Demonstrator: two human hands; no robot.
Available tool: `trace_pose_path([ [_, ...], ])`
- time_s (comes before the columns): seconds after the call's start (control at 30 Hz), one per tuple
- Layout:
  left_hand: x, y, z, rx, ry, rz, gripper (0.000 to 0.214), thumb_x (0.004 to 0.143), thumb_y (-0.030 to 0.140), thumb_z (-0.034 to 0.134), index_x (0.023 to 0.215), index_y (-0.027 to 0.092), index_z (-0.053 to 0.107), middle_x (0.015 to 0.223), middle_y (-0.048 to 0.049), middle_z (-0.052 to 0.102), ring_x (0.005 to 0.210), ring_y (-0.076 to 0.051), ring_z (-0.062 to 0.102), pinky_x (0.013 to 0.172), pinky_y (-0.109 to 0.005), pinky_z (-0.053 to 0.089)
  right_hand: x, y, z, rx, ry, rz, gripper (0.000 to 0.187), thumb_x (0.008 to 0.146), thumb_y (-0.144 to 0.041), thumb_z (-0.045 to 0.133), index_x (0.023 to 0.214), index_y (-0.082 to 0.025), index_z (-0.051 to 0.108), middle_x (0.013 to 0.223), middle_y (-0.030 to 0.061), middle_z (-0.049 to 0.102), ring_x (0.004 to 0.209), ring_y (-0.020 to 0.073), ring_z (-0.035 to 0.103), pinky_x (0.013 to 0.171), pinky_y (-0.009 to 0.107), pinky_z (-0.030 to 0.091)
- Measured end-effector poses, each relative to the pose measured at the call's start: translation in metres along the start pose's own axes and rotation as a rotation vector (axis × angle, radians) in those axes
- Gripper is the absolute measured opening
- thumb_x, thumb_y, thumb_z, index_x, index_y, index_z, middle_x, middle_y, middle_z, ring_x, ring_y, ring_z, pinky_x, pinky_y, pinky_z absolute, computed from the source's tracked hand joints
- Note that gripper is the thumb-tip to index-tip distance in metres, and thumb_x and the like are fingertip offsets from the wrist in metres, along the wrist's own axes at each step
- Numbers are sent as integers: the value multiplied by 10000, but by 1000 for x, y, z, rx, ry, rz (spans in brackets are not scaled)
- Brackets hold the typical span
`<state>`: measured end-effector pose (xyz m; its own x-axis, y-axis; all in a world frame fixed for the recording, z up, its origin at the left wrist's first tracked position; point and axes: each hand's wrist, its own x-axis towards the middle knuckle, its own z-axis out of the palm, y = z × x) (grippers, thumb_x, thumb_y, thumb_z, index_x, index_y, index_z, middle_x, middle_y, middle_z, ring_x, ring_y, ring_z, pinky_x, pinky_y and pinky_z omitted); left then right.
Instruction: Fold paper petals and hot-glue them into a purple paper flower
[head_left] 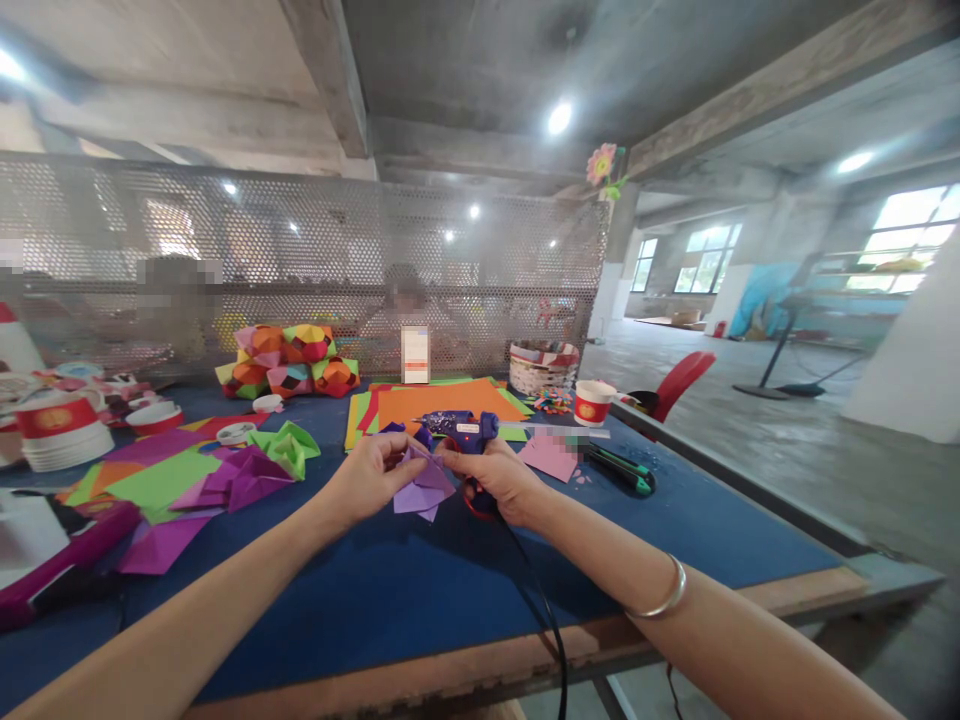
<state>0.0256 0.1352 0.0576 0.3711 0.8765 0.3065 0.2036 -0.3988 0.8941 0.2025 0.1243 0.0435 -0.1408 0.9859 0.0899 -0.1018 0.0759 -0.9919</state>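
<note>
Over the blue-topped table, my left hand (373, 470) pinches a folded piece of light purple paper (421, 492). My right hand (499, 472) is wrapped round a dark blue glue gun (463, 428), its nozzle pointing left above the paper. A black cord runs from the gun down over the table's front edge. The right fingertips are close to the paper; I cannot tell whether they touch it. Behind the gun lies a stack of orange, green and yellow paper sheets (442, 402).
Folded paper balls (289, 362) stand at the back left. Purple and green folded pieces (247, 478) and paper cups (64, 430) are on the left. To the right are a utility knife (621, 468), pink paper (551, 455), a paper cup (592, 402) and a woven basket (543, 368).
</note>
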Motion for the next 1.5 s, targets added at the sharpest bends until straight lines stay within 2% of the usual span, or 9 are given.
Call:
trace_pose_path([
  [0.17,0,1,-1,1,27,-31,134,636,320,725,694,199,711,687,-28,710,661,-197,632,666,-298,475,1,-2,0,80,7,18,356,511,-322,882,730,-160,652,635,-38,550,539,74,424,387,190,301],
  [0.33,0,1,-3,-6,29,-22,99,648,281,710,700,198,719,693,-32,718,661,-198,644,670,-302,482,1,0,0,76,-14,35,404,489,-365,885,742,-158,647,674,-32,554,550,70,424,385,187,284],
  [0.5,-1,1,-2,27,34,-1,101,651,289,705,685,195,716,680,-27,710,659,-198,637,666,-296,481,1,2,-3,4,-81,-1,388,542,-404,871,743,-176,630,667,-27,531,552,82,413,412,209,297],
  [0.63,-2,0,-1,53,51,22,82,652,277,689,657,196,706,651,-23,695,641,-194,622,647,-295,475,2,5,-5,-118,-127,-75,327,645,-448,815,731,-203,616,602,-41,493,482,79,361,426,237,315],
  [0.73,-1,-2,0,49,63,32,54,644,246,677,628,199,698,643,-25,691,644,-193,622,647,-296,477,5,9,-5,-233,-98,-185,300,673,-447,788,724,-210,611,583,-44,502,489,96,389,468,260,364],
  [0.9,-1,-6,3,46,64,16,84,647,239,650,633,192,718,650,-32,702,630,-185,619,624,-281,461,10,14,-2,-350,-37,-348,234,701,-382,745,691,-197,601,686,-23,602,656,137,533,678,298,473],
  [1.2,-2,-5,6,48,46,-70,109,593,223,632,643,179,717,627,-14,691,602,-177,617,594,-270,467,3,9,1,-549,84,-298,96,724,-268,728,710,-201,660,739,9,691,700,178,619,677,298,495],
  [1.33,-1,-8,6,37,33,-73,98,553,216,657,630,169,696,620,3,669,592,-154,599,583,-252,460,-3,4,4,-564,122,-257,61,733,-242,719,730,-192,684,767,12,717,723,179,641,674,279,502],
  [1.5,1,-11,5,52,24,-77,117,544,204,629,633,154,687,582,20,642,566,-137,575,556,-236,436,-6,7,5,-558,150,-287,77,735,-264,719,739,-191,696,733,6,715,697,176,643,646,268,502],
])
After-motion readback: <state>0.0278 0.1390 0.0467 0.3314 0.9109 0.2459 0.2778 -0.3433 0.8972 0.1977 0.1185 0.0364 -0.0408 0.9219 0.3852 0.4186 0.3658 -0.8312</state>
